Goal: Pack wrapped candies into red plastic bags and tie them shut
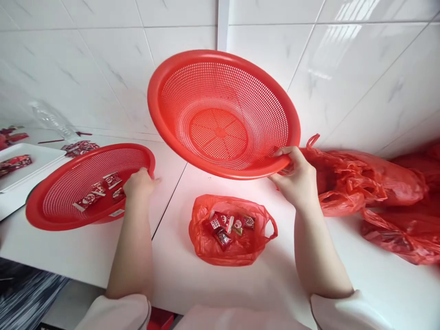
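My right hand (pixel 298 178) grips the lower right rim of a red plastic colander (pixel 220 133), which is tilted toward me above the table with nothing inside. My left hand (pixel 139 183) is closed over the near right rim of a second red colander (pixel 62 192), tilted at the left. Several small red-and-white wrapped packets (pixel 91 198) lie in that one. On the table between my arms stands an open red plastic bag (pixel 220 254), with several small packets (pixel 223 237) at its bottom and one handle loop sticking out to the right.
Several filled red plastic bags (pixel 371 178) lie at the right against the tiled wall (pixel 357 87). At the far left are a white tray (pixel 37 158), a clear plastic bottle (pixel 55 121) and more red packets (pixel 80 147). A seam runs across the white table (pixel 172 284).
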`<state>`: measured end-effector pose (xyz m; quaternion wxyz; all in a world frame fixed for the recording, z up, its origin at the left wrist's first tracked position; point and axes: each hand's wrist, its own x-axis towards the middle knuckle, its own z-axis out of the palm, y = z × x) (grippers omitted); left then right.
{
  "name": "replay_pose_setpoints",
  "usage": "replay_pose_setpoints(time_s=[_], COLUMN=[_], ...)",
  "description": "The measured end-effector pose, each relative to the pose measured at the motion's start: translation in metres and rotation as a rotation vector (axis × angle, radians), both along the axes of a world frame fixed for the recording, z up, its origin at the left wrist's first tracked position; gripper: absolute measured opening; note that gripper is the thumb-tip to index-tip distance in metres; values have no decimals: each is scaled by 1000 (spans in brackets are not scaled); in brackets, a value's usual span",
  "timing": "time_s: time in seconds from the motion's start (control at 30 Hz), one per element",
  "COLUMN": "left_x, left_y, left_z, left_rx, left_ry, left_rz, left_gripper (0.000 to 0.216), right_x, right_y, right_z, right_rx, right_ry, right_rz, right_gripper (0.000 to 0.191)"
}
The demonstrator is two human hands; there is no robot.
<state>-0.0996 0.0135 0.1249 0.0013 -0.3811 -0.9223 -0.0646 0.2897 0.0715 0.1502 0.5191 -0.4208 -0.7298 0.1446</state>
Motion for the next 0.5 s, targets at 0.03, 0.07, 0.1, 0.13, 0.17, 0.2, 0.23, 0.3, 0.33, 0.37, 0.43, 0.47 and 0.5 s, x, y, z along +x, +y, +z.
replay_pose_setpoints(time_s=[0.03, 0.07, 0.1, 0.13, 0.17, 0.2, 0.23, 0.3, 0.33, 0.37, 0.43, 0.47, 0.5], left_x=[-1, -1, 0, 1, 3, 5, 8, 18, 25, 34, 56, 67, 78], left_y=[3, 6, 7, 7, 5, 4, 2, -1, -1, 0, 2, 4, 5], left_z=[-5, -9, -11, -12, -11, -9, -8, -6, -6, -7, -12, -16, -19], left_rx=[-42, -60, -59, -47, -29, -8, 16, 73, 105, 139, 231, 299, 379], left_ry=[23, 57, 94, 131, 160, 182, 198, 214, 211, 191, 62, -76, -256], left_rz=[7, 11, 11, 2, -27, -76, -139, -282, -358, -435, -580, -639, -670], left_gripper=[49, 42, 37, 35, 35, 34, 34, 34, 32, 29, 23, 20, 18], right_x=[2, 4, 6, 8, 9, 10, 10, 9, 8, 6, 1, -2, -5], right_y=[0, -1, -1, -1, -1, -2, -2, -3, -4, -5, -8, -10, -13], right_z=[1, 1, 2, 2, 2, 2, 1, 1, 1, 2, 3, 3, 3], right_rx=[-3, -6, -9, -8, -6, -5, -8, -15, -19, -21, -19, -18, -16], right_ry=[17, 26, 29, 31, 34, 39, 44, 55, 55, 50, 19, -5, -27], right_rz=[3, 3, 2, -2, -5, -7, -7, -2, 5, 10, 10, 12, 21], right_gripper=[38, 38, 38, 38, 37, 37, 36, 37, 37, 38, 37, 36, 34])
